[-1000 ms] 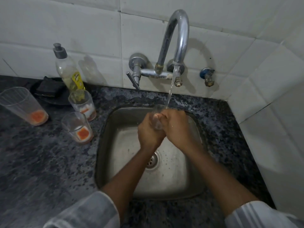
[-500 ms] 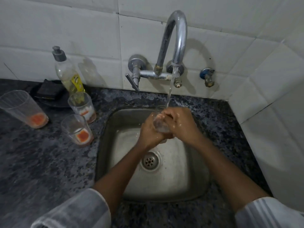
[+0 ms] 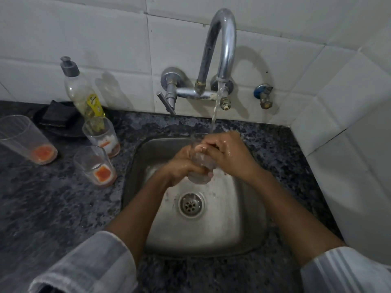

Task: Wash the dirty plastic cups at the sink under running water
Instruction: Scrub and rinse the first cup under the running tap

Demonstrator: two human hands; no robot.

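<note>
Clear plastic cup (image 3: pixel 201 163) held over the sink (image 3: pixel 249 218), mouth up under the tap stream (image 3: pixel 215 108). Left hand (image 3: pixel 182 168) grips the lower wall; right hand's (image 3: pixel 230 155) fingers (image 3: pixel 203 148) curl over the rim. Judged light, thin-walled, flexible, slippery wet: best held round the body, gently. Three soiled cups (image 3: pixel 95 166) wait at the surface's left edge.

Dirty cups (image 3: pixel 95 166) crowding sink's (image 3: pixel 249 235) left.

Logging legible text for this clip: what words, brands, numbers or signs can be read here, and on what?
Nothing can be quoted.
Yellow label on the dish soap bottle: dark print, too blurred to read.
The cups on the counter, the cup in the hands, the faucet and the wall tiles: no text visible.
</note>
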